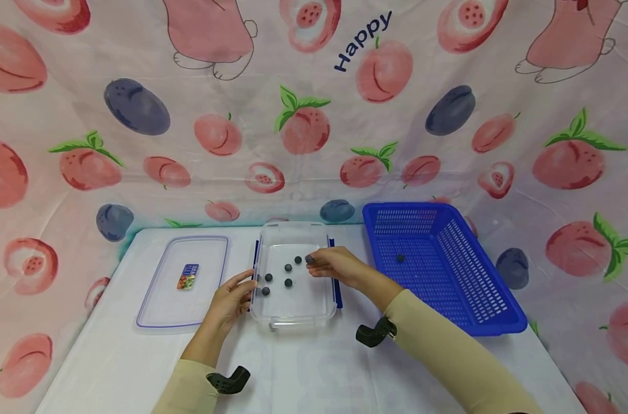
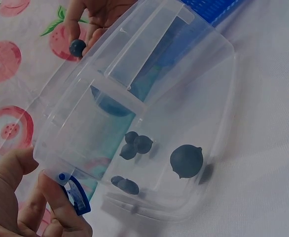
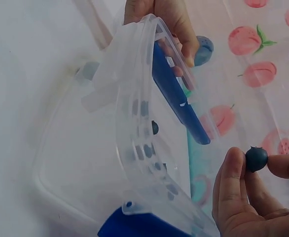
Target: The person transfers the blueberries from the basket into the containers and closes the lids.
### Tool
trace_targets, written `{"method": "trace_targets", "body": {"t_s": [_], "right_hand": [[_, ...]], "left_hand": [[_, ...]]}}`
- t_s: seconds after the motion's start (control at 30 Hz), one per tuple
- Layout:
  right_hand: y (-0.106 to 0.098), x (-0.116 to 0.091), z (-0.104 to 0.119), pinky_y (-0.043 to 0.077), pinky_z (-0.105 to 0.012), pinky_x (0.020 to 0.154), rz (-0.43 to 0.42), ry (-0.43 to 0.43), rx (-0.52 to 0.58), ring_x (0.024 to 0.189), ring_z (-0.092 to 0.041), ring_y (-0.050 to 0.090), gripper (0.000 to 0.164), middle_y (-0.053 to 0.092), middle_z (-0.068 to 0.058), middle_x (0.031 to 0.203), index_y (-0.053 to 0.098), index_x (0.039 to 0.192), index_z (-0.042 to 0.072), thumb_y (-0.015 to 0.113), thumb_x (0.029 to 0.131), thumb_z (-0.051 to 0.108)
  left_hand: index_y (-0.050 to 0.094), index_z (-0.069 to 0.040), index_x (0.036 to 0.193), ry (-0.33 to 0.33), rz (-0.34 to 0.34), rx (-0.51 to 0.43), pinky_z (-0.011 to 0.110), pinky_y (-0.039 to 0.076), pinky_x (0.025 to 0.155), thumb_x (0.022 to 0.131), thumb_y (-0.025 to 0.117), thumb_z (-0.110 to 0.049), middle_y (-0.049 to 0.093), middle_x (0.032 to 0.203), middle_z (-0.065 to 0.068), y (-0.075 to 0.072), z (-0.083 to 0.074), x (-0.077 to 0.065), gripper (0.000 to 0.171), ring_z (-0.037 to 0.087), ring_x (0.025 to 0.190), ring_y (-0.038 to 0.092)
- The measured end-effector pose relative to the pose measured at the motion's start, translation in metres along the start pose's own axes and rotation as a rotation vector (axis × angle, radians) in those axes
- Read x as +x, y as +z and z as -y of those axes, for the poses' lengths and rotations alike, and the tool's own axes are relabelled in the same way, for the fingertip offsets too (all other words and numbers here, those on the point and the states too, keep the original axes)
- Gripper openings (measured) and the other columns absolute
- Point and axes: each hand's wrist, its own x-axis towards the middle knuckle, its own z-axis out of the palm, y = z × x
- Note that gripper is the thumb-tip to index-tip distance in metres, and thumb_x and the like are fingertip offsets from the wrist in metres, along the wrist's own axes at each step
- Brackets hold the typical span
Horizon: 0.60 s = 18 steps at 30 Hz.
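Between thumb and fingers, my right hand (image 1: 339, 267) pinches a dark blueberry (image 3: 256, 159), held up at the right side of the clear plastic container (image 1: 308, 307). Its little crown shows in the right wrist view. My left hand (image 1: 230, 303) grips the container's left edge, thumb at the rim and fingers beside a hanging blue latch (image 2: 78, 196). Several more blueberries lie spread over the container floor, one of them a larger-looking blueberry (image 2: 186, 161) in the left wrist view. A blue latch (image 3: 176, 94) also hangs on the container side nearest the right wrist camera.
Right of the container stands a blue slotted basket (image 1: 492, 326) with a single blueberry (image 1: 400, 258) inside. To the left, a clear lid (image 1: 155, 307) with a blue seal lies flat, bearing a colourful label (image 1: 188, 276). A fruit-print cloth (image 1: 303, 75) hangs behind the white table.
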Motion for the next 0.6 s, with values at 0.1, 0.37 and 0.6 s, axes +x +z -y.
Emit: {"method": "trace_targets", "body": {"t_s": [0.1, 0.37, 0.6], "right_hand": [[0.005, 0.002, 0.0, 0.058, -0.023, 0.076, -0.001, 0.014, 0.001, 0.075, -0.01, 0.069, 0.036, 0.07, -0.011, 0.091, 0.057, 0.121, -0.017, 0.052, 0.098, 0.011], [0.018, 0.012, -0.004, 0.058, -0.023, 0.077, -0.02, 0.065, -0.009, 0.077, -0.012, 0.068, 0.034, 0.068, -0.021, 0.104, 0.057, 0.121, -0.012, 0.053, 0.097, 0.012], [0.028, 0.022, -0.007, 0.058, -0.023, 0.077, -0.027, 0.099, -0.028, 0.078, -0.013, 0.064, 0.034, 0.061, -0.03, 0.119, 0.058, 0.121, -0.012, 0.052, 0.097, 0.011]], "left_hand": [[0.051, -0.007, 0.142, -0.004, -0.001, -0.002, 0.013, 0.046, 0.054, 0.093, 0.067, -0.013, 0.06, 0.073, -0.01, 0.0, 0.0, 0.0, 0.053, 0.0, 0.06, 0.052], [0.049, -0.008, 0.144, -0.008, 0.005, 0.009, 0.013, 0.046, 0.053, 0.094, 0.066, -0.013, 0.061, 0.075, -0.011, 0.0, -0.001, 0.0, 0.053, 0.0, 0.06, 0.051], [0.05, -0.008, 0.144, -0.014, -0.004, 0.007, 0.013, 0.046, 0.053, 0.093, 0.067, -0.014, 0.059, 0.074, -0.009, 0.0, -0.001, 0.002, 0.053, 0.0, 0.061, 0.052]]}}
